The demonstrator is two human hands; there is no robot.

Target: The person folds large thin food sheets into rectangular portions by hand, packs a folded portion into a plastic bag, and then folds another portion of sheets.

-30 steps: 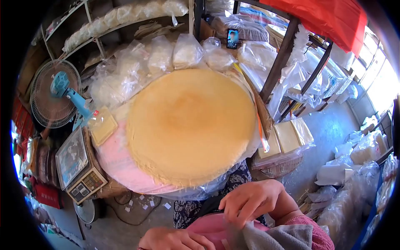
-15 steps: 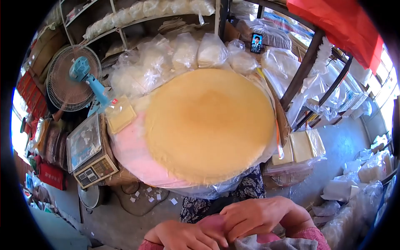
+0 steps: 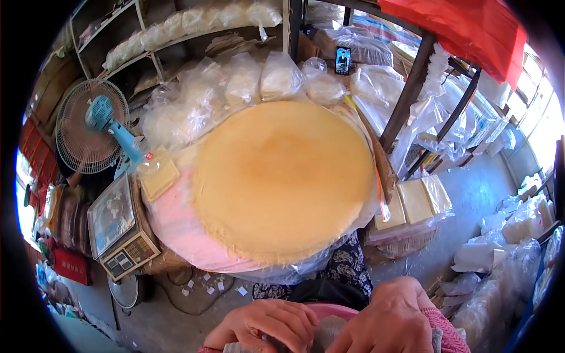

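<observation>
At the bottom edge, my left hand (image 3: 266, 325) is closed with its fingers curled under. What it grips is hidden. My right hand (image 3: 389, 317) is also closed, its fingers bent down towards the frame's lower edge, and I cannot make out what is in them. Between the two hands shows grey cloth (image 3: 331, 334), with a pink piece (image 3: 334, 309) just above it. Both hands are close to my body, apart from the table. Ahead of them, a large round stack of thin yellowish sheets (image 3: 282, 182) lies over pink material (image 3: 179, 215).
A blue fan (image 3: 100, 115) and a scale (image 3: 120, 226) stand at the left. Plastic bags (image 3: 241, 79) line the back beside a lit phone (image 3: 342, 60). A dark post (image 3: 409, 91) rises at the right, near packs of square yellow sheets (image 3: 415, 200).
My hands have moved apart, the right one to the right; earlier they were together over the pink and grey material. The view has shifted slightly, moving the surroundings left.
</observation>
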